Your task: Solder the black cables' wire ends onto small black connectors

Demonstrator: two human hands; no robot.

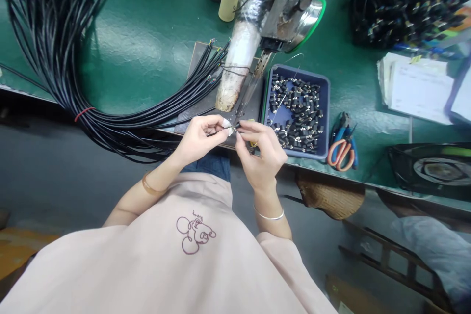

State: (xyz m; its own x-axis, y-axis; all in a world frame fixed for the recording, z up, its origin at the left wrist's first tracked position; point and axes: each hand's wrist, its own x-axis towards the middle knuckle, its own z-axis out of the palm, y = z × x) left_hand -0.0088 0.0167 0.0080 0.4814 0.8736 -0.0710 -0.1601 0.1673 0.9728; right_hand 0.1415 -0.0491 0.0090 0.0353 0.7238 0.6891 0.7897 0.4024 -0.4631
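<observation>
My left hand point(200, 138) is closed in a pinch on the end of a thin black cable point(172, 108), with white tape on its fingertips. My right hand point(261, 149) is pinched right beside it, fingertips meeting the left hand's at the cable tip; what it holds is too small to name. Both hands hover at the near edge of a dark work plate point(198, 59). Just beyond them stands a soldering fixture point(239, 66) wrapped in white and silver. A blue tray point(326, 108) of several small black connectors lies to the right of my right hand.
A large bundle of black cables point(55, 49) fans over the green bench point(147, 24) at left. Orange-handled scissors and blue pliers point(343, 144) lie right of the tray. Papers point(419, 88), more cable ends point(401, 5), a tape roll point(230, 0) and a fan point(434, 169) are around.
</observation>
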